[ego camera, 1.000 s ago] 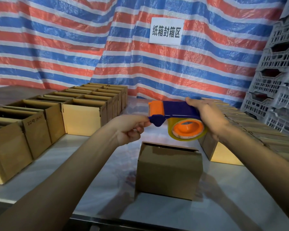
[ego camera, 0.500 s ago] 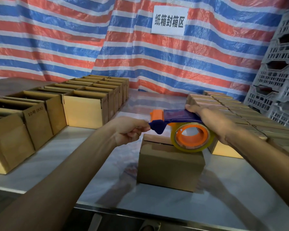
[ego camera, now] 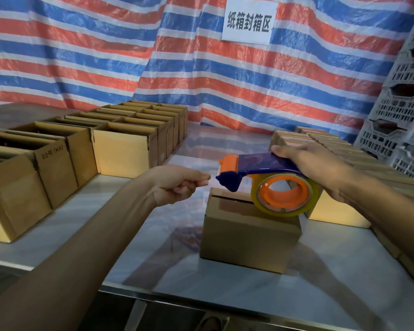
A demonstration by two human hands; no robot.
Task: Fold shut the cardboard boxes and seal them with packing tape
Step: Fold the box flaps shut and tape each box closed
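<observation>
Now: the right hand (ego camera: pixel 320 168) grips the tape dispenser (ego camera: pixel 261 163) from above, palm over the blue body, fingers wrapped round its rear. The dispenser's nose points to my left, straight at the left hand (ego camera: pixel 177 185).

Left hand: its fingers (ego camera: pixel 201 182) are curled, with thumb and forefinger pressed together just beside the nose. I take this to be a pinch on the tape end, but the clear film does not show against the pale worktop (ego camera: pixel 105 235), so the grasp is inferred and not seen.

Task item: the cardboard box (ego camera: pixel 249 237) stands alone on the worktop, near the front edge, flaps folded down. It lies below the dispenser, and below and to the right of the left fingers. The seam (ego camera: pixel 232 199) shows as a dark slit that runs left to right across the top, roughly parallel with the dispenser's long axis. The tape roll (ego camera: pixel 285 212) hangs over the right part of the box top.

Judgement: the next move turns on that alignment. The pinched end must come down onto the box's left side, in line with the seam, while the right hand draws the dispenser rightward along it. The left hand is nearer that left edge, and the right hand is placed for the pull.

Elsewhere: open boxes (ego camera: pixel 124 151) are ranked on the left, closed boxes (ego camera: pixel 332 149) on the right.
</observation>
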